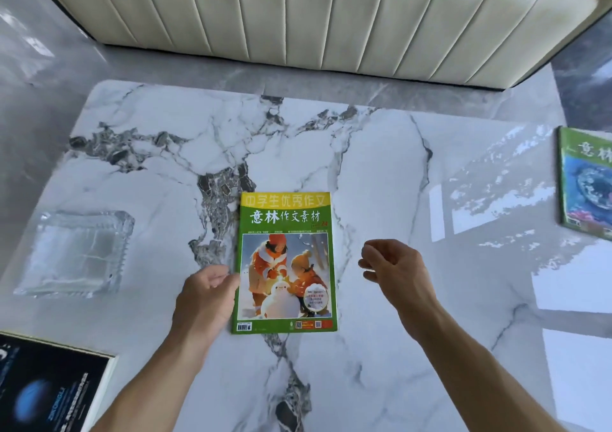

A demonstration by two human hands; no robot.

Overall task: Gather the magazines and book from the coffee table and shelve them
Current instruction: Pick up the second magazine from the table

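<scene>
A green magazine [286, 262] with a snowman cover lies flat in the middle of the white marble coffee table [381, 173]. My left hand [203, 299] rests at its left edge, fingers curled against the spine; whether it grips the cover I cannot tell. My right hand [394, 271] hovers just right of the magazine, fingers loosely apart, holding nothing. A second green magazine [587, 180] lies at the table's right edge, partly cut off. A black book [49, 385] with a blue planet on its cover sits at the near left corner.
A clear glass ashtray [77, 252] stands on the left part of the table. A cream ribbed sofa [314, 17] runs along the far side, with grey glossy floor [36, 77] between it and the table.
</scene>
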